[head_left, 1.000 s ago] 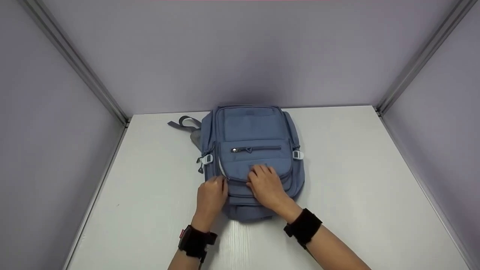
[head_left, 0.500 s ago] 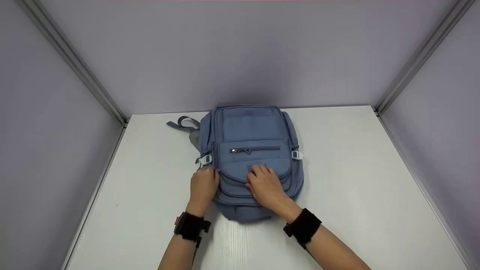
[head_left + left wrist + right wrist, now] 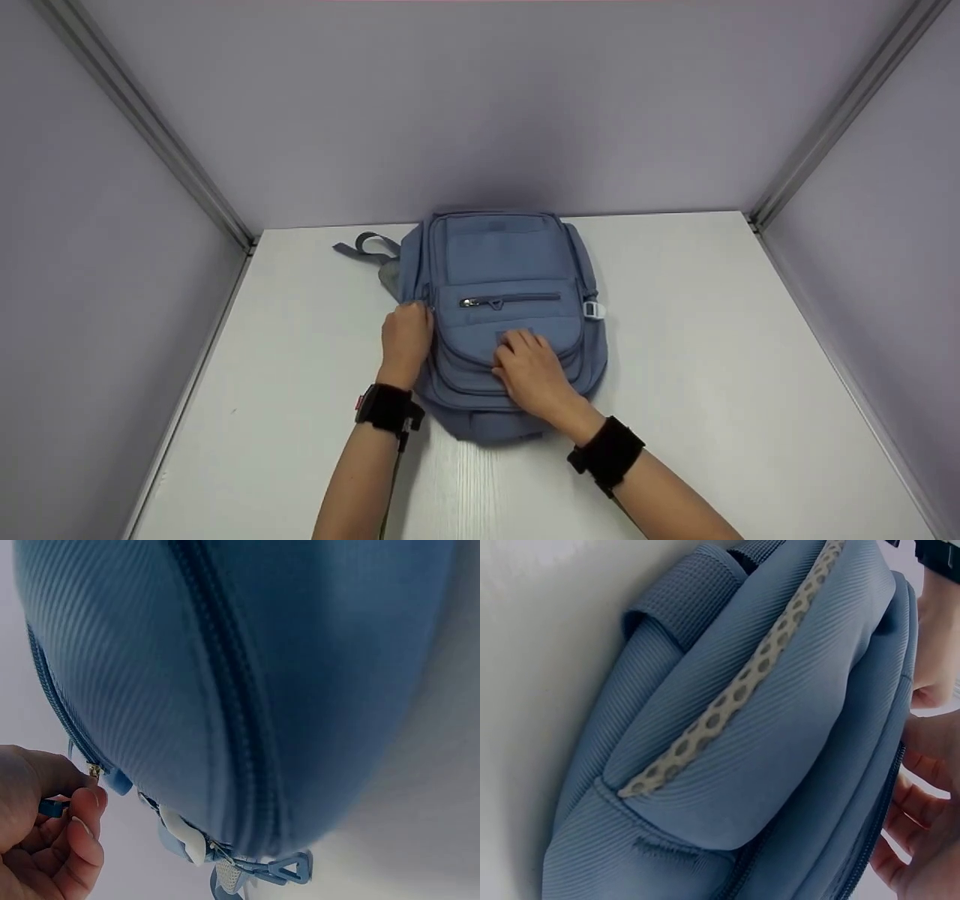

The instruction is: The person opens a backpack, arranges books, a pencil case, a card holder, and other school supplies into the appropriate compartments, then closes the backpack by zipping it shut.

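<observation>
A blue backpack (image 3: 502, 285) lies flat on the white table (image 3: 712, 360), front pocket up. My left hand (image 3: 406, 337) is at the bag's left side and pinches a blue zipper pull (image 3: 52, 806) between curled fingers (image 3: 79, 840); the zipper track (image 3: 232, 690) runs along the bag's edge. My right hand (image 3: 529, 367) rests flat on the front pocket with fingers spread, pressing the fabric down. In the right wrist view the bag's near end with a grey mesh strip (image 3: 735, 697) fills the frame and my fingers (image 3: 919, 795) show at the right.
Grey-violet walls enclose the table on three sides, with metal corner rails (image 3: 180, 165). A grey strap loop (image 3: 367, 244) sticks out at the bag's back left. A white buckle (image 3: 594, 309) sits on the bag's right side. Bare tabletop lies on both sides of the bag.
My left hand has slid away from me along the bag's left edge with the zipper pull, from the near corner up to beside the buckle. My right hand has stayed in place.
</observation>
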`<state>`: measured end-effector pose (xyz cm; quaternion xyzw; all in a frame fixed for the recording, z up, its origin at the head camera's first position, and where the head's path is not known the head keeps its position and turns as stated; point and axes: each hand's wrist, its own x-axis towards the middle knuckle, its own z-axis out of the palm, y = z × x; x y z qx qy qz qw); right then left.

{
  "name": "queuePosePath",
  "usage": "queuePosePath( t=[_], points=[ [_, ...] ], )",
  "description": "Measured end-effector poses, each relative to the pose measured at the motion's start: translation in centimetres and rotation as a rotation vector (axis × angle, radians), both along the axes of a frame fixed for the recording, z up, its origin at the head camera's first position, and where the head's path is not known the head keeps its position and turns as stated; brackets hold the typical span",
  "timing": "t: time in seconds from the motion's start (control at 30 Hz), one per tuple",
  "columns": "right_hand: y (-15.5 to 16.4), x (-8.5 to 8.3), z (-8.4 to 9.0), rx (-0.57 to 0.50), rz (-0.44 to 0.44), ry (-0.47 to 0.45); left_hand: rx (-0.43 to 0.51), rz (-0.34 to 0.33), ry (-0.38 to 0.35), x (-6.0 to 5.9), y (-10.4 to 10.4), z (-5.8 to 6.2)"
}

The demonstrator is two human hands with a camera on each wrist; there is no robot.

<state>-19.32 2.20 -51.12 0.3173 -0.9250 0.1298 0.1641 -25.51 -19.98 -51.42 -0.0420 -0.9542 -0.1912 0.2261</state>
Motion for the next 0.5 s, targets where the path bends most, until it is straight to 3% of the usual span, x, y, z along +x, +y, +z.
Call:
queuePosePath(
  t=[0.5],
  points=[
    [0.1,0.0,0.2,-0.009,0.006,-0.017,0.008,0.011,-0.001,-2.4,0.8,0.5]
  ],
)
